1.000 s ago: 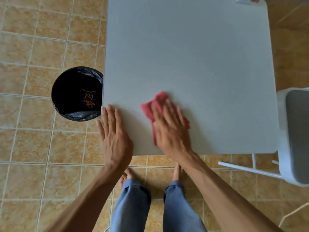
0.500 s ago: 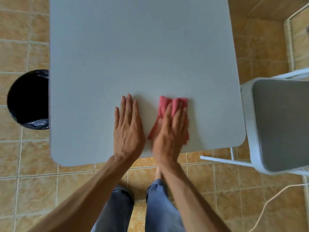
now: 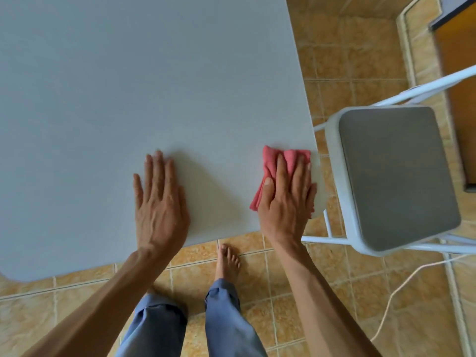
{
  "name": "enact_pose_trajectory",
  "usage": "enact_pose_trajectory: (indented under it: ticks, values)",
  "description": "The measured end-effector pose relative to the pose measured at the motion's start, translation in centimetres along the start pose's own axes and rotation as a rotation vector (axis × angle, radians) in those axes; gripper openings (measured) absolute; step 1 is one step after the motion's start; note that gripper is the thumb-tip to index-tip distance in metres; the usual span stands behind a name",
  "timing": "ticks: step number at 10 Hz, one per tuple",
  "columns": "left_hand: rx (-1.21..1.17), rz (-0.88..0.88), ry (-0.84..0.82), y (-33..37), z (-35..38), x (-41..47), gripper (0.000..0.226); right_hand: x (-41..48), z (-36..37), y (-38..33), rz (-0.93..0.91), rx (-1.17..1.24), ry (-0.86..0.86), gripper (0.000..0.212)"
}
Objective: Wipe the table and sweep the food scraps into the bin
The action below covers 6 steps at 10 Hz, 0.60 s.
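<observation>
Red cloth, bunched and folded, lies pinned flat under the right hand at the near right corner of the pale grey bench, its far folds touching the right edge. The fingers of that hand are stretched out and close together, pressing down on the cloth rather than curled round it, with the thumb along its left side. The left hand rests palm down on the bare bench close to the near edge, well apart from the cloth, fingers straight and slightly spread, holding nothing.

The step in hand looks like the wiping itself, at the right-hand end of a pass along the near edge. No food scraps show on the bench surface in this view, and the bin is out of frame, so how much sweeping is left cannot be told. A white chair with a grey seat stands just beside the right edge.

The next move probably calls for a turn at the corner: firm, even pressure, and the cloth drawn back across the bench so that anything gathered stays ahead of it and does not drop over the right edge onto the tiled floor.
</observation>
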<state>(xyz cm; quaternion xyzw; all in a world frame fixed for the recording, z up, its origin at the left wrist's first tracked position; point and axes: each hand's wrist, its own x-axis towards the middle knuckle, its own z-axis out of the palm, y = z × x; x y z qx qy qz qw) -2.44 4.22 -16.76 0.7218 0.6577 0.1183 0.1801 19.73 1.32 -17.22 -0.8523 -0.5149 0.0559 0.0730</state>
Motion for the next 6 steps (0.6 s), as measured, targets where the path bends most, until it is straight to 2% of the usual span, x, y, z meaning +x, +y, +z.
enact_pose_trajectory:
  ticks: [1, 2, 3, 4, 5, 6]
  values:
    - [0.006, 0.109, -0.069, 3.1, 1.7, -0.7, 0.057, 0.7, 0.1, 0.7, 0.018, -0.01, -0.017, 0.056]
    - [0.058, 0.049, -0.126, 4.2, 1.8, -0.8, 0.058, 0.9, -0.6, 0.8, -0.028, -0.028, -0.087, 0.059]
    - [0.103, 0.017, -0.261, 5.1, -1.1, -0.2, 0.058, 1.4, -2.8, 0.8, -0.044, -0.037, -0.269, 0.06]
    - [0.094, -0.03, -0.417, 6.5, -6.4, 1.0, 0.057, 2.8, -7.7, 0.5, -0.087, -0.058, -0.535, 0.06]
    - [0.058, -0.058, -0.459, 8.4, -13.8, 2.6, 0.05, 3.7, -14.3, -0.5, -0.18, -0.079, -0.65, 0.058]
    - [0.014, -0.034, -0.401, 11.6, -21.6, 3.4, 0.051, 4.0, -20.9, -1.5, -0.255, -0.064, -0.628, 0.058]
